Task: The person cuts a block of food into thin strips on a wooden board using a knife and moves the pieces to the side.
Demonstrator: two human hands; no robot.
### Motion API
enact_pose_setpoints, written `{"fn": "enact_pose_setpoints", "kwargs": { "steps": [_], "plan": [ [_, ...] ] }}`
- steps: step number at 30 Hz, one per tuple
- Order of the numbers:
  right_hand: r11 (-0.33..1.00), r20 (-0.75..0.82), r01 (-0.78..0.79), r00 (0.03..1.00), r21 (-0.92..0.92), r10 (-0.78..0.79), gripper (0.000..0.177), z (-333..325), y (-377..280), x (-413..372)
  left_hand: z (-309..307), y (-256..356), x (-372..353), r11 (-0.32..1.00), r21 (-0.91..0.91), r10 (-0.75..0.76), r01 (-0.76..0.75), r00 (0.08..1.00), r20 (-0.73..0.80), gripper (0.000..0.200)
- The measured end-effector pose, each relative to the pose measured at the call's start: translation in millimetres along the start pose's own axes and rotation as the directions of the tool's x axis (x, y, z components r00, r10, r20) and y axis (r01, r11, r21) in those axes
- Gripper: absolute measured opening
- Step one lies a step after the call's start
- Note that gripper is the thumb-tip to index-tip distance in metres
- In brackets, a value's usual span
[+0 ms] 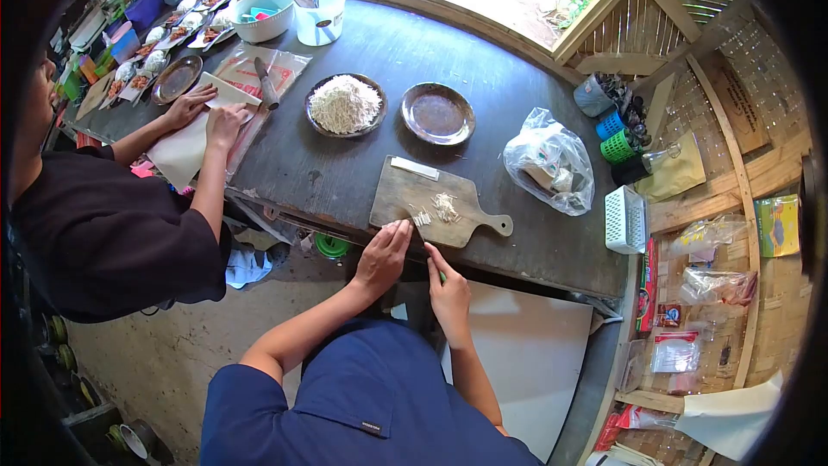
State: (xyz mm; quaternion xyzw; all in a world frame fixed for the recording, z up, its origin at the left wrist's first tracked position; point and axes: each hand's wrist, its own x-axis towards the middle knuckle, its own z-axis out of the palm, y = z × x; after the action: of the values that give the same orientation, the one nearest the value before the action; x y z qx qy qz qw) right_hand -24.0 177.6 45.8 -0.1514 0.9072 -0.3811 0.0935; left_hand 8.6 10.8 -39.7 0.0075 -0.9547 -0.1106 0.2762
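My right hand (449, 292) is closed around a knife with a green handle, its dark blade over the near edge of the wooden cutting board (466, 186). My left hand (385, 252) lies at the board's near left edge, fingers together, pressing on something too small to make out beside the blade. Thin pale strips (445, 207) lie in a small heap on the board, with shorter cut pieces (421, 217) near my left fingertips. A white block (415, 168) rests at the board's far edge. Beyond the board are a plate heaped with pale shreds (345, 104) and a bare brown plate (438, 113).
A co-worker (129, 224) stands at the left, both hands on a white sheet. Plated food, a grey-green basket (261, 15) and a white bucket (321, 17) are at the back left. To the right are a plastic bag (549, 162) and a white basket (625, 219).
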Motion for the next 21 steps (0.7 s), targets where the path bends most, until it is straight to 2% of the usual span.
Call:
{"fn": "enact_pose_setpoints", "kwargs": {
  "steps": [3,5,7,9,13,15,18,21],
  "plan": [
    [0.999,0.001,-0.037,0.999,-0.013,0.037,0.035,1,-4,4,1,1,-2,0.998,0.056,0.014,-0.016,1.000,0.027,0.052],
    [0.992,0.071,-0.111,0.991,-0.061,0.115,0.035,-4,-15,9,-3,0,1,0.998,0.061,0.016,-0.017,1.000,0.027,0.052],
    [0.994,0.064,-0.095,0.993,-0.051,0.098,0.035,-4,-11,4,0,-1,0,0.998,0.068,0.013,-0.016,0.999,0.036,0.052],
    [1.000,-0.009,0.002,1.000,-0.030,-0.002,0.036,-1,-2,-2,1,-1,-1,0.998,0.058,0.020,-0.022,1.000,0.021,0.051],
    [0.999,0.006,-0.028,1.000,-0.028,0.028,0.036,3,2,6,4,2,-3,0.998,0.054,0.012,-0.013,1.000,0.018,0.051],
    [0.995,0.059,-0.089,0.994,-0.042,0.092,0.036,0,-5,11,4,0,-2,0.998,0.057,0.009,-0.011,1.000,0.026,0.051],
    [0.999,0.011,-0.013,1.000,-0.032,0.013,0.035,-1,1,3,2,0,-1,0.998,0.064,0.010,-0.012,0.999,0.040,0.052],
    [1.000,-0.016,-0.004,1.000,-0.024,0.003,0.035,2,1,0,2,0,-1,0.998,0.060,0.023,-0.025,0.999,0.034,0.053]
  ]
}}
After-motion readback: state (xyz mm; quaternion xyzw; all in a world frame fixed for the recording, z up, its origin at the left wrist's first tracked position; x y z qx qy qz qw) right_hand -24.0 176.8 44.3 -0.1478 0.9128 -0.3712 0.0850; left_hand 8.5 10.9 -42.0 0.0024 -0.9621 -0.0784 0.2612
